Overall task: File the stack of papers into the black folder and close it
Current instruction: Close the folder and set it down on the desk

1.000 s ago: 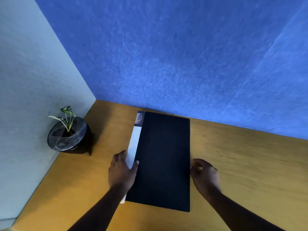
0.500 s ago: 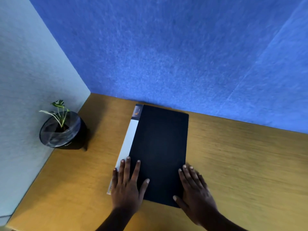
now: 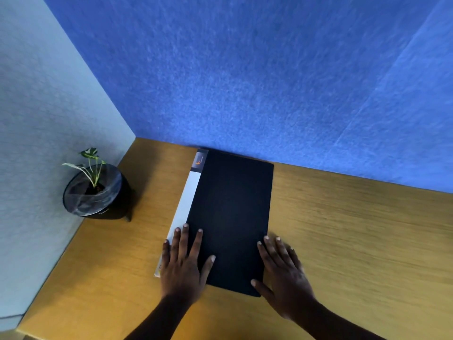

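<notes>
The black folder (image 3: 231, 212) lies shut and flat on the wooden desk (image 3: 343, 229), its long side running away from me. A white spine strip (image 3: 187, 204) shows along its left edge. No loose papers are visible. My left hand (image 3: 185, 261) rests flat with fingers spread on the folder's near left corner, over the spine. My right hand (image 3: 282, 271) lies flat with fingers spread on the near right corner, partly on the desk. Neither hand grips anything.
A small plant in a black pot (image 3: 96, 192) stands at the left, against the pale wall (image 3: 36, 143). A blue felt panel (image 3: 245, 69) rises right behind the folder's far edge. The desk's left edge runs close by the pot.
A second ago both hands held the folder's side edges; they then came down flat onto its near corners. Since half a second ago they have hardly moved.
</notes>
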Tool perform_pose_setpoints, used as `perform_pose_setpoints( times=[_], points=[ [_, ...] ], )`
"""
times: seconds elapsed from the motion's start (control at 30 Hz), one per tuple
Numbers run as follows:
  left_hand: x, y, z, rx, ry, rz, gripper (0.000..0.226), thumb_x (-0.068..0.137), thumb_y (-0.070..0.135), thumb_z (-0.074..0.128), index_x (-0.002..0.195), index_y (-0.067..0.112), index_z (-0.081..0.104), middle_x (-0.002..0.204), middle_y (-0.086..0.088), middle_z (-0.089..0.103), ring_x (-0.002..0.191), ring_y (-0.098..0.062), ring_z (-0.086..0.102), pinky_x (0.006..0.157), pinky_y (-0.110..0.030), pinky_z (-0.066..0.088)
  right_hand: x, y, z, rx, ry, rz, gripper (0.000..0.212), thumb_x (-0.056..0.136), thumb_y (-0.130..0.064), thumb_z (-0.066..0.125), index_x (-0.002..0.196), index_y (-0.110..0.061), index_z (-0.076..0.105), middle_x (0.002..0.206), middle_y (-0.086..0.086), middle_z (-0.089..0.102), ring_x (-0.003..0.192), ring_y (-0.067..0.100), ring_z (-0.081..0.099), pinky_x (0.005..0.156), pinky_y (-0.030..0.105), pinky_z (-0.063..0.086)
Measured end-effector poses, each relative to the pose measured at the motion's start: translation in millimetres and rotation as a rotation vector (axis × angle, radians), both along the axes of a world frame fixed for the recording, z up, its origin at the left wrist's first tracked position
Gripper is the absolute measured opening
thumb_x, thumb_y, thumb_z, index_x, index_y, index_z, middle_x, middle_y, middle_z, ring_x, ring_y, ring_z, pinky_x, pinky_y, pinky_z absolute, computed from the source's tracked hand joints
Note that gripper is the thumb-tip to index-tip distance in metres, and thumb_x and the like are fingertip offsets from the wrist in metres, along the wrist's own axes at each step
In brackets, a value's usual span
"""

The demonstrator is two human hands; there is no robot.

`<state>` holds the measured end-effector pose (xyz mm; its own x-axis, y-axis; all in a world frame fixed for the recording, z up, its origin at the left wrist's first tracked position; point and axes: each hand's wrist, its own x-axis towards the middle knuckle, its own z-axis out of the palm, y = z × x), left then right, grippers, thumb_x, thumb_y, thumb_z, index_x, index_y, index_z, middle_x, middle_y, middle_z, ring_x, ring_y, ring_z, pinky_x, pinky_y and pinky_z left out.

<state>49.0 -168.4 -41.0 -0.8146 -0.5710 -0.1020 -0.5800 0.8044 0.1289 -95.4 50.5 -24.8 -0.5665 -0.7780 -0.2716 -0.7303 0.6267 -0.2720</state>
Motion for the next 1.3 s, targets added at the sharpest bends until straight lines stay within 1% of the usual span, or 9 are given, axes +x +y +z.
perform_pose_setpoints(
  times=[0.1, 0.17, 0.27, 0.43, 0.53, 0.77, 1.03, 1.2, 1.3],
  points=[
    [-2.2, 0.1, 2.8, -0.001, -0.008, 0.01, 0.074, 0.091, 0.067, 0.024, 0.152, 0.025, 0.027, 0.162, -0.012, 0.019, 0.151, -0.03, 0.01, 0.12, -0.052, 0.014, -2.9, 1.3, -0.7, -0.002, -0.006, 0.008, 0.086, 0.087, -0.07, 0.024, 0.154, -0.029, -0.011, 0.159, -0.009, -0.023, 0.148, 0.021, -0.024, 0.121, 0.038, -0.012],
    [-3.0, 1.4, 6.7, -0.003, -0.008, 0.01, 0.075, 0.091, 0.067, 0.023, 0.152, 0.024, 0.028, 0.162, -0.013, 0.02, 0.151, -0.031, 0.012, 0.12, -0.053, 0.015, -1.7, 3.6, 1.1, -0.019, -0.013, -0.01, 0.087, 0.087, -0.07, 0.027, 0.155, -0.028, -0.007, 0.16, -0.008, -0.023, 0.149, 0.023, -0.021, 0.123, 0.039, -0.004],
    [-3.9, 3.5, 11.9, -0.008, -0.006, 0.006, 0.077, 0.091, 0.067, 0.023, 0.153, 0.022, 0.026, 0.162, -0.013, 0.019, 0.15, -0.031, 0.01, 0.12, -0.052, 0.014, 0.4, 11.4, 4.6, -0.073, -0.042, -0.107, 0.087, 0.088, -0.068, 0.035, 0.156, -0.027, 0.0, 0.161, -0.008, -0.016, 0.15, 0.017, -0.013, 0.121, 0.035, 0.003],
    [-2.8, 9.8, 22.4, 0.013, -0.008, 0.009, 0.087, 0.089, 0.071, 0.007, 0.155, 0.014, 0.006, 0.165, -0.005, 0.003, 0.151, -0.021, -0.004, 0.123, -0.041, 0.006, 3.5, 39.6, 9.3, -0.066, -0.038, -0.171, 0.085, 0.09, -0.062, 0.041, 0.155, -0.025, 0.002, 0.161, -0.007, -0.012, 0.149, 0.013, -0.01, 0.119, 0.033, 0.0],
    [-5.7, 28.1, 29.6, 0.021, 0.009, -0.086, 0.085, 0.09, 0.069, 0.008, 0.154, 0.015, -0.001, 0.165, -0.004, -0.002, 0.151, -0.019, -0.008, 0.122, -0.037, 0.001, 7.0, 63.9, 14.2, -0.059, -0.032, -0.248, 0.083, 0.091, -0.061, 0.041, 0.155, -0.025, 0.003, 0.163, -0.007, -0.009, 0.146, 0.009, -0.013, 0.12, 0.034, 0.0],
    [-25.6, 97.9, 28.2, 0.041, 0.021, -0.296, 0.082, 0.09, 0.07, 0.0, 0.151, 0.018, -0.013, 0.163, -0.001, -0.014, 0.149, -0.017, -0.019, 0.12, -0.034, -0.01, 11.9, 117.9, 21.7, -0.02, 0.083, -0.409, 0.077, 0.093, -0.062, 0.033, 0.155, -0.027, 0.003, 0.163, -0.007, -0.007, 0.148, 0.013, -0.015, 0.118, 0.035, -0.005],
    [-31.5, 163.3, 8.9, 0.09, -0.008, -0.417, 0.075, 0.094, 0.066, 0.001, 0.15, 0.019, -0.016, 0.161, 0.001, -0.02, 0.143, -0.011, -0.031, 0.115, -0.03, -0.019, 25.1, 161.7, 15.6, -0.045, 0.026, -0.484, 0.069, 0.098, -0.051, 0.033, 0.155, -0.024, 0.006, 0.163, -0.006, -0.007, 0.148, 0.013, -0.018, 0.119, 0.032, -0.004],
    [-28.2, 178.9, 2.5, 0.081, -0.041, -0.463, 0.072, 0.097, 0.058, 0.009, 0.153, 0.015, -0.005, 0.162, -0.002, -0.011, 0.148, -0.017, -0.017, 0.117, -0.036, -0.014, 33.2, 171.3, 9.5, -0.056, -0.024, -0.442, 0.069, 0.1, -0.048, 0.03, 0.154, -0.021, -0.002, 0.16, -0.007, -0.015, 0.147, 0.012, -0.021, 0.119, 0.029, -0.006],
    [-25.8, 184.2, -0.8, 0.091, -0.044, -0.46, 0.071, 0.096, 0.057, 0.008, 0.153, 0.015, -0.005, 0.163, -0.002, -0.01, 0.149, -0.017, -0.016, 0.118, -0.036, -0.013, 34.2, 177.5, 6.0, -0.06, -0.035, -0.429, 0.065, 0.102, -0.045, 0.028, 0.154, -0.021, -0.003, 0.161, -0.006, -0.014, 0.148, 0.012, -0.02, 0.119, 0.029, -0.007]
  ],
)
